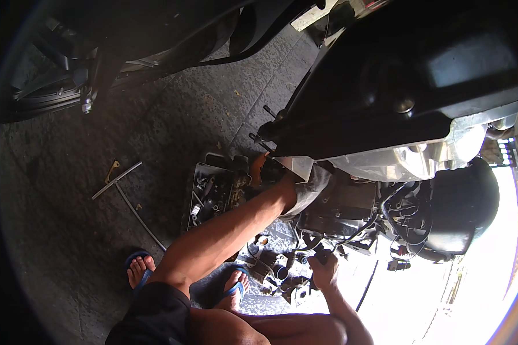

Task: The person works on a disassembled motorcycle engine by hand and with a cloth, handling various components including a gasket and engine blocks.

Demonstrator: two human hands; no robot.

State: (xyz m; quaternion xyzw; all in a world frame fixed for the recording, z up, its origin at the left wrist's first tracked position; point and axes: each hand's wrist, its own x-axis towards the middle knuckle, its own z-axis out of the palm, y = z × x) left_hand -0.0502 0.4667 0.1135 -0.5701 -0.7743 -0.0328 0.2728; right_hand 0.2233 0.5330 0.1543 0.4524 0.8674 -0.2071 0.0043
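Observation:
I squat beside a motorcycle whose engine [351, 207] is exposed under the black tank [385, 75]. My left hand [273, 181] reaches up to the engine's front side, next to a grey cover [313, 187], with its fingers curled round a dark engine part [270, 169]. My right hand [325, 270] is lower, below the engine, closed on a small dark tool [321, 256] whose tip is hidden among cables.
A black tray [210, 192] of small parts lies on the concrete floor left of the engine. A T-handle wrench [124, 187] lies further left. Loose metal parts [276, 270] sit by my feet in blue sandals [138, 270]. Another vehicle [69, 75] stands at top left.

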